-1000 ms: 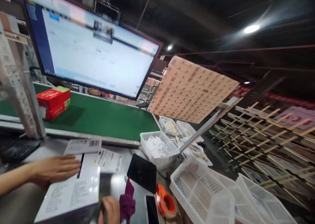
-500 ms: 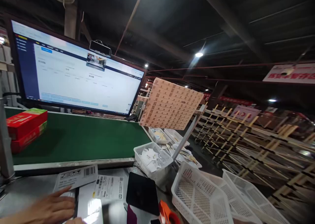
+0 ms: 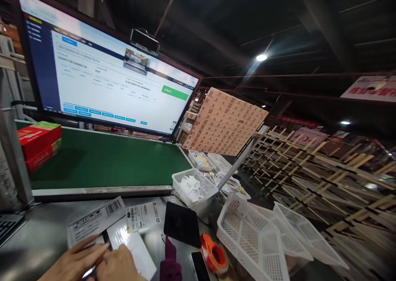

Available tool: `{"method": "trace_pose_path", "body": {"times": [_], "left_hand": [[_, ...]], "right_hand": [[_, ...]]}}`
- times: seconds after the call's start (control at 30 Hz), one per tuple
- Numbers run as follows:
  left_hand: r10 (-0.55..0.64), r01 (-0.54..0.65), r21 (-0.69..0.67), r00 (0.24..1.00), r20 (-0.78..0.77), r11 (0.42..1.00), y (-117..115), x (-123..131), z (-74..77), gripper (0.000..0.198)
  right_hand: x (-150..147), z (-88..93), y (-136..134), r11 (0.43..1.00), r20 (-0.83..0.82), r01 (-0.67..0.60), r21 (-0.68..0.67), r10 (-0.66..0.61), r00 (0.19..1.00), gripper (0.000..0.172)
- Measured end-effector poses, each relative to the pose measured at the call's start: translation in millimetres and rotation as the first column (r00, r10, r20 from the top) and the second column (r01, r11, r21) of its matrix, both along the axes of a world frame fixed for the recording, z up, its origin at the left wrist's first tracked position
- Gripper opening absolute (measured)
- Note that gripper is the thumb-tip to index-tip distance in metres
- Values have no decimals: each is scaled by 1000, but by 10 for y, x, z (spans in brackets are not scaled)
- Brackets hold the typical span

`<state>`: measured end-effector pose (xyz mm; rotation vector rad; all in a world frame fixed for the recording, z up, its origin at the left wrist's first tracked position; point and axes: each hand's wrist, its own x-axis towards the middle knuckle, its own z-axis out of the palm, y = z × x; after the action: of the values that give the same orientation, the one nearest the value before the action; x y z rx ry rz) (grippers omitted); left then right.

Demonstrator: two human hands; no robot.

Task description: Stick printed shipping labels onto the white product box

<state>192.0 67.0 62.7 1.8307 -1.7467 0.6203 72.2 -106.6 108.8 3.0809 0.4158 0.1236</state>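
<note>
My left hand [image 3: 77,261] lies at the bottom left with its fingers stretched over the edge of a barcode label sheet [image 3: 96,221]. Beside it, my right hand [image 3: 119,264] rests curled on a glossy white sheet [image 3: 131,244]. A thin silver item shows under my left fingers, too small to name. A second printed label [image 3: 142,216] lies just beyond the hands, on the steel bench top [image 3: 40,240]. A black pad [image 3: 182,224], a purple cloth [image 3: 169,262], a phone [image 3: 200,266] and an orange tape roll [image 3: 213,254] sit to the right of my hands.
A large monitor [image 3: 105,71] stands behind a green-topped bench [image 3: 102,161] holding a red box [image 3: 38,145]. White perforated baskets [image 3: 250,240] crowd the right, and a small basket [image 3: 194,186] holds white papers. A keyboard [image 3: 8,227] lies left. Wooden racks [image 3: 318,182] stand beyond.
The view has swung and levelled, bringing the monitor into sharper view. My hands have come together at the bottom, and the barcode sheet now lies at a steeper tilt.
</note>
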Motion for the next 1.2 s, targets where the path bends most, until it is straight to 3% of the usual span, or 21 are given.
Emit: {"method": "trace_pose_path", "body": {"times": [0.1,0.2,0.27,0.4,0.53,0.67,0.77,1.07,1.2], "left_hand": [[25,-16,69,990,-141,997,63,-81,14,99],[7,45,194,966,-260,980,135,-131,191,117],[-54,128,286,966,-253,950,181,-124,306,125],[24,97,347,944,-328,933,236,-123,414,114],[-32,162,330,930,-366,930,224,-149,414,109],[-23,125,332,955,-295,935,241,-118,402,102],[-34,126,349,966,-258,929,279,-103,437,98],[94,67,479,948,-305,875,247,-182,610,96],[145,41,519,939,-313,854,232,-249,680,103]], "right_hand": [[28,346,-19,990,-62,-140,-19,139,988,43],[24,592,-39,988,-60,-147,50,150,987,40],[8,665,-59,983,-89,-158,89,166,982,40],[-40,706,-94,976,-166,-183,118,201,965,46],[-89,743,-94,975,-189,-191,116,210,959,48],[-116,757,17,972,-147,-198,124,215,965,64],[-106,764,117,968,-205,-204,149,232,951,71],[-152,865,42,952,-210,-244,183,281,936,56],[-283,805,-200,961,-75,-188,203,206,976,47]]}}
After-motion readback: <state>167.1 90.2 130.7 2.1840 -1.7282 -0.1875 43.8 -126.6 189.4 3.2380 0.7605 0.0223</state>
